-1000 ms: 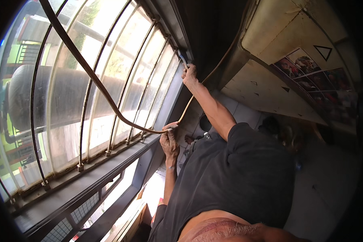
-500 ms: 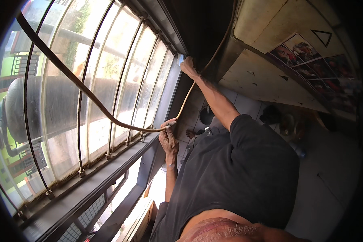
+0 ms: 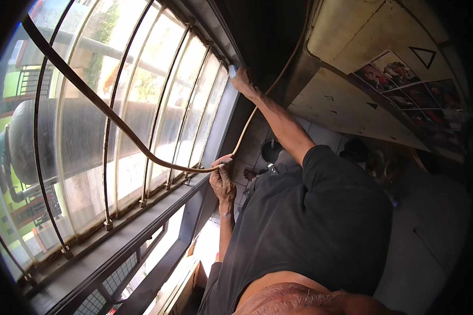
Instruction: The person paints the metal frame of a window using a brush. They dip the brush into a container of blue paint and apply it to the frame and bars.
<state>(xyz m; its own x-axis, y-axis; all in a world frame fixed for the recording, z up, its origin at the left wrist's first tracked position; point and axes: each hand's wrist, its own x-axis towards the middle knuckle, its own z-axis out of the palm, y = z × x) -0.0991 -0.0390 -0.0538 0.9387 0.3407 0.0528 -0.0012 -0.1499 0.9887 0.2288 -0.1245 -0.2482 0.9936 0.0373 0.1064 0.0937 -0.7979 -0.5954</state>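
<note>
My left hand (image 3: 223, 184) is closed around a long brown cable (image 3: 122, 123) beside the lower corner of the barred window (image 3: 157, 126). From the upper left the cable sags across the window to these fingers, then climbs behind my right forearm. My right hand (image 3: 241, 83) reaches far up with bent fingers closed on a small light-blue piece (image 3: 233, 71). That piece lies against the grey window frame (image 3: 223, 113) near its far corner. Most of it is hidden by my fingers, so its kind cannot be made out.
Thin dark vertical bars (image 3: 106, 173) stand along the window. A pale panel with pictures (image 3: 399, 79) rises at the right. On the tiled floor below are a dark round bucket-like thing (image 3: 270, 150) and several blurred objects. A wooden edge (image 3: 186, 286) shows at the lower left.
My right hand has shifted slightly farther up along the window frame with the light-blue piece. My left hand keeps its grip on the cable, nearly still.
</note>
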